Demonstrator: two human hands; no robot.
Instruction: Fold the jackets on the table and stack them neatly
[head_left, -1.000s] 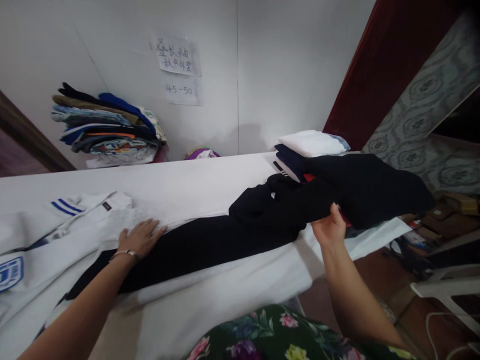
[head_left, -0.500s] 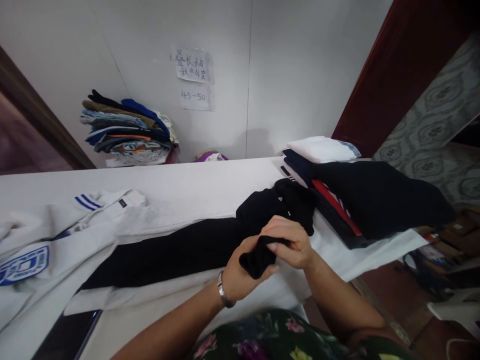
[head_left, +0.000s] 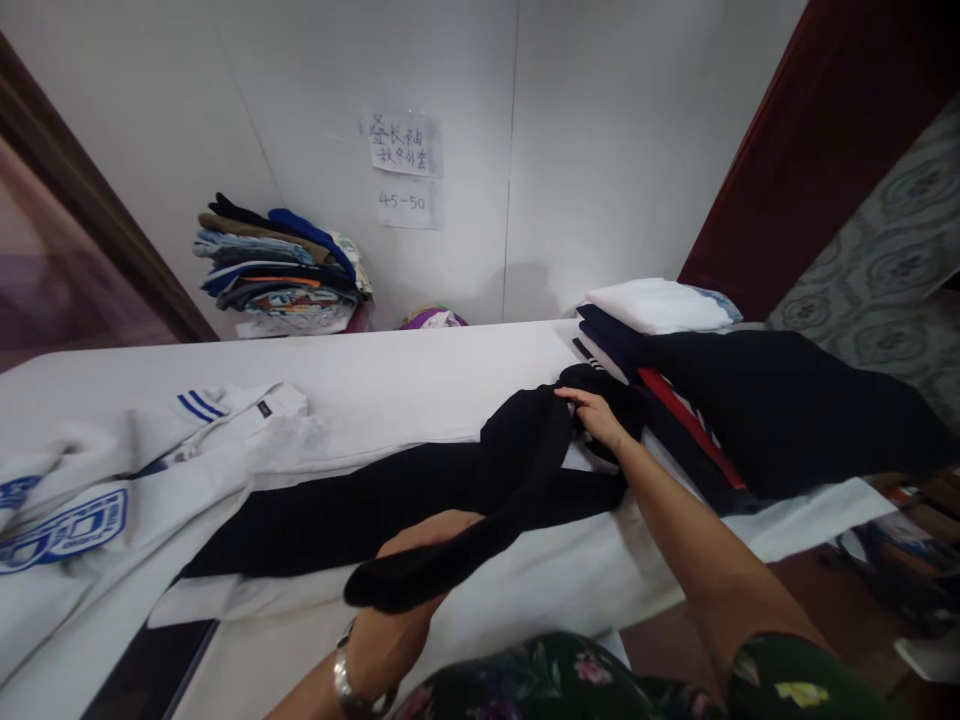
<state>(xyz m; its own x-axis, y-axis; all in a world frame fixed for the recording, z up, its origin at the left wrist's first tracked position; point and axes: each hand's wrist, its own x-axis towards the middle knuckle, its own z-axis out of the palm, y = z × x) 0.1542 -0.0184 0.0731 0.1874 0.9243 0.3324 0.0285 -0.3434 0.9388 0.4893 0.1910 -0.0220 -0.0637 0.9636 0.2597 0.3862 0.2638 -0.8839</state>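
A black long-sleeved garment [head_left: 360,510] lies across the white table, its body spread to the left and bunched at the right. My left hand [head_left: 394,640], with a metal bracelet on the wrist, is closed around one of its sleeves [head_left: 442,565]. The sleeve's end hangs over the hand toward me. At the bunched upper part, near the shoulder, my right hand [head_left: 596,420] pinches the black cloth between its fingers. Part of that hand's grip is hidden by fabric. White cloth [head_left: 555,570] lies under the garment.
White garments with blue stripes [head_left: 247,430] lie at the left. A folded clothes stack [head_left: 277,265] stands behind, another [head_left: 660,305] at the right, with a large black cloth [head_left: 795,410] beside it. A dark flat object [head_left: 154,665] lies front left. Paper signs [head_left: 406,145] hang on the wall.
My hands have moved apart from the cuff they held together. The left has drawn the sleeve leftward and toward me; the right has reached forward to the shoulder. The view has shifted slightly.
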